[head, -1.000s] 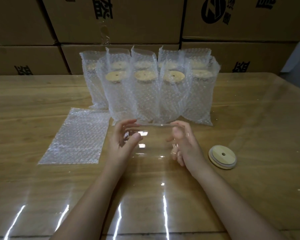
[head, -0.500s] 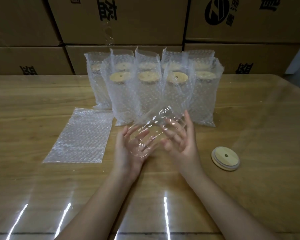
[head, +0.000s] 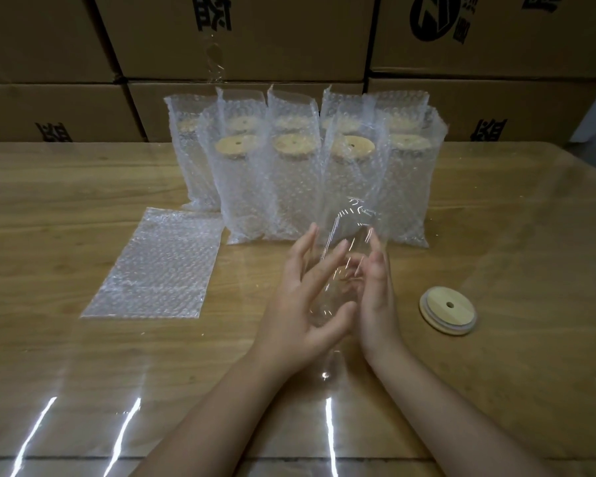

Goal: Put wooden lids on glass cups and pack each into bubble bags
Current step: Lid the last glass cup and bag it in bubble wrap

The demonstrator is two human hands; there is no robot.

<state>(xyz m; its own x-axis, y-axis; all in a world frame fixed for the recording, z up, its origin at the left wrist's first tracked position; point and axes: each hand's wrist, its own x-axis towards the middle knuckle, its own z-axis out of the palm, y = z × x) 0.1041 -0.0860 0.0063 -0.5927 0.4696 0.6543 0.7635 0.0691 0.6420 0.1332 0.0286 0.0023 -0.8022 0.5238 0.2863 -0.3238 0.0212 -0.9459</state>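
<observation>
Left hand [head: 303, 304] is gripping glass cup [head: 350, 235], right hand [head: 375, 301] pressing flat against it; wooden lid [head: 448, 309] lying at 3 o'clock on desk [head: 513, 242].

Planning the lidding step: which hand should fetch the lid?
Right. The wooden lid lies on the table beside the right hand; the left hand is across the glass cup from it.

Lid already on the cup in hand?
No, the wooden lid lies flat on the table, apart from the glass cup.
</observation>
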